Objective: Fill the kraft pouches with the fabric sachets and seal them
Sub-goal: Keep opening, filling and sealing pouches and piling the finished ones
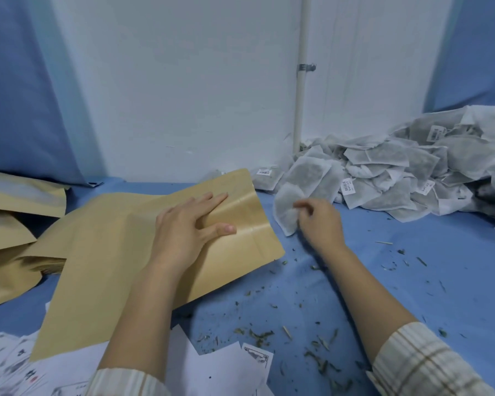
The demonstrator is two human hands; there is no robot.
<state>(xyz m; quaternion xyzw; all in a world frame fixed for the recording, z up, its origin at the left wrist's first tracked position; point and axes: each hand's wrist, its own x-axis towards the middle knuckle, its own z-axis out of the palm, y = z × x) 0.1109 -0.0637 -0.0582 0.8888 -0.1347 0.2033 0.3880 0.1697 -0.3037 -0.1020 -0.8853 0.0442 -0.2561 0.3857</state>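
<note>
One view is all we have, from the head camera, looking down over a blue-covered bench (397, 281). Our left hand (189, 224) lies flat with straight, spread fingers on the top kraft pouch (120, 252), pressing it down near its mouth end, where the zip strip runs across. Our right hand (317, 218) pinches one fabric sachet (286, 207) between thumb and fingertips, lifted just beside the pouch mouth and not yet inside it.

We judge the sachet light, soft and limp; it folds under the pinch, so a corner or edge hold suits it, gently, since dried herb crumbs (257, 335) already lie scattered over the bench. The pouch looks stiff yet thin, creasing readily; we would hold it at the mouth lips to open it and press along the zip strip to seal it.

Counting: one sachet in hand, and a sachet heap (397, 172) at the right against the wall, too many and too overlapped to number. We make out at least three more pouches (17, 201) stacked at the left. Printed paper sheets (212, 364) lie along the near edge, several, overlapping, their count unclear.
</note>
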